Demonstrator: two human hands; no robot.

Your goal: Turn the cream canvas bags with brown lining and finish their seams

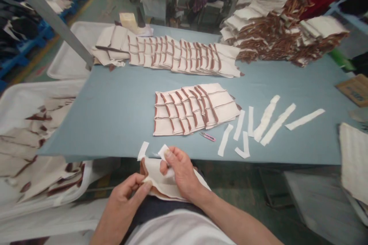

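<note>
My left hand [129, 193] pinches the near left edge of a cream fabric piece [155, 170] with brown edging, which lies over my lap at the table's front edge. Above that piece, my right hand [181, 168] is closed on a white strip [163, 151], its end poking out past the thumb. Another short white strip [143, 150] rests on the table edge to the left. Beyond my hands lies an overlapping row of cream pieces with brown edges [184, 109]. Pink thread snips [207, 136] sit just in front of that row.
Several loose white strips [268, 116] are scattered on the blue-grey table [115, 122] at right. A longer fabric row [184, 55] and a tall heap [276, 23] occupy the back. White bins [17, 90] with fabric stand left, beside a slanted metal post [57, 15].
</note>
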